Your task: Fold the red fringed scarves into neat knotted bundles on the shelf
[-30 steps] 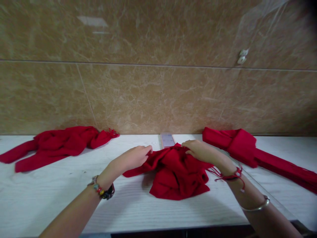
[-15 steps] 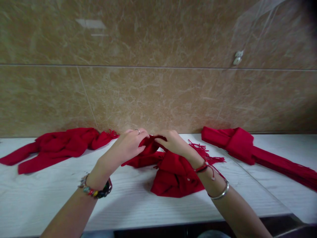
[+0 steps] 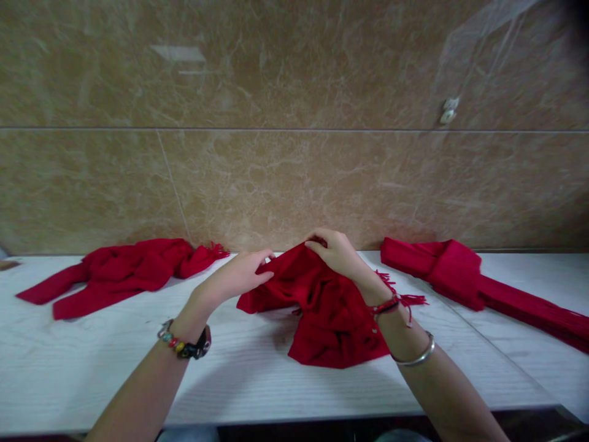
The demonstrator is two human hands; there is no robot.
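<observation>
A crumpled red scarf with a fringe lies in the middle of the white wood-grain tabletop, its far part lifted. At the raised upper edge my right hand pinches the cloth between thumb and fingers. My left hand is closed on the scarf's left edge, thumb below and fingers above. Between both hands the cloth is stretched out. Some of the fringe is hidden behind my right wrist.
Against the wall on the left lies a loosely bunched red scarf. On the right rests a folded, knotted red scarf, its fringed tail reaching the picture's edge. A marbled tile wall backs the table, with a small white hook on it.
My hands have moved apart, the right one going up and to the right. The cloth between them has opened from a bunch into a spread flap.
</observation>
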